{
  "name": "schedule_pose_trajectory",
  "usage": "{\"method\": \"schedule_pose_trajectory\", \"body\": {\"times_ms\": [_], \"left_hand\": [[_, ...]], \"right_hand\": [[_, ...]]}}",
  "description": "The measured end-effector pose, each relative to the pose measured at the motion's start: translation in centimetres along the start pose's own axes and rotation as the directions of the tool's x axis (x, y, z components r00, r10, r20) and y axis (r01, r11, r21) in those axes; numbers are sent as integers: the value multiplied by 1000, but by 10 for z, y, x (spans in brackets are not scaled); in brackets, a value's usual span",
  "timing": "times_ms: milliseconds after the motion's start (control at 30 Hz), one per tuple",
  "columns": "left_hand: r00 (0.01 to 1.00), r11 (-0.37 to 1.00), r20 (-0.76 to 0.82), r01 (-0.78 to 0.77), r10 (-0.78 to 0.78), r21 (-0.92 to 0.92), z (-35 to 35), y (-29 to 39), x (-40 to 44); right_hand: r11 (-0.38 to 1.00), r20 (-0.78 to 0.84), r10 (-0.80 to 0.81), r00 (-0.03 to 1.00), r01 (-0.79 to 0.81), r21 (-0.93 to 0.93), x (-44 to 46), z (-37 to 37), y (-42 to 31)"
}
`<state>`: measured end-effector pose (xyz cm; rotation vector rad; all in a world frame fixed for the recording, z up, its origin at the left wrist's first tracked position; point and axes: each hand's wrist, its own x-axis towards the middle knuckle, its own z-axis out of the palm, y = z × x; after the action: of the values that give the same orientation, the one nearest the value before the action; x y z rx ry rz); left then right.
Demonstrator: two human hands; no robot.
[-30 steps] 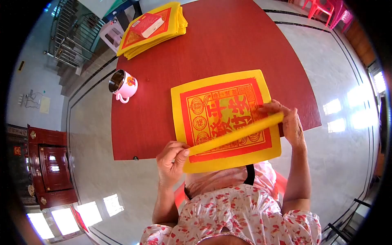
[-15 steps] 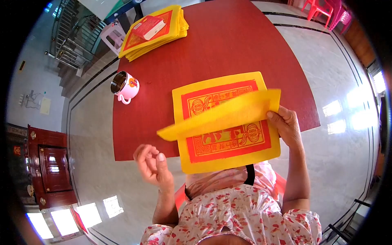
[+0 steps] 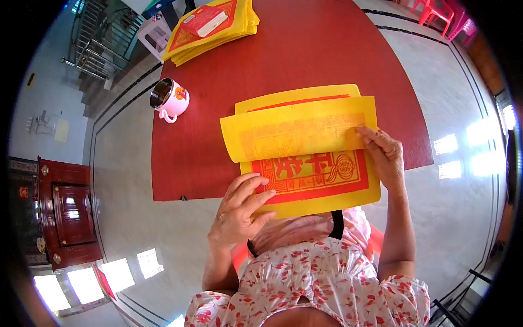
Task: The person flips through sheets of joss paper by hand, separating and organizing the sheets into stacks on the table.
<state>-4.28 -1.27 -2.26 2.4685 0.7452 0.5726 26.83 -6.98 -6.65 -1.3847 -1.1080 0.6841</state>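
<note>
A yellow paper sheet is curled up, its pale back showing a faint print from the other side. My right hand pinches its right edge between thumb and fingers. Beneath it lies yellow paper with a red panel, gold lettering and a lantern design, overhanging the table's near edge. Whether this is one sheet or several, I cannot tell. At its lower left corner, my left hand has its fingers apart, the fingertips over the printed face and the thumb by the near edge.
The red table carries a pink cup with dark contents at the left. Farther back is a pile of yellow printed sheets topped by a small red-and-white box. Pink plastic chairs stand at the far right.
My left hand has moved from beside the table edge right onto the paper's lower left corner. The lifted sheet has swung to show its back more broadly, still pinched by my right hand.
</note>
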Motion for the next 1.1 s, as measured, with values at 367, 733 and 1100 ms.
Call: {"method": "schedule_pose_trajectory", "body": {"times_ms": [367, 733, 1100], "left_hand": [[990, 999, 143, -2, -3, 37, -4, 1, 0], [990, 999, 140, -13, 7, 49, -4, 1, 0], [990, 998, 138, -14, 5, 68, -1, 0, -1]], "right_hand": [[998, -15, -27, 1000, 26, -65, 0, 1, -3], [999, -5, -24, 1000, 24, -35, 0, -1, -1], [998, 5, -33, 999, 33, -55, 0, -2, 0]]}}
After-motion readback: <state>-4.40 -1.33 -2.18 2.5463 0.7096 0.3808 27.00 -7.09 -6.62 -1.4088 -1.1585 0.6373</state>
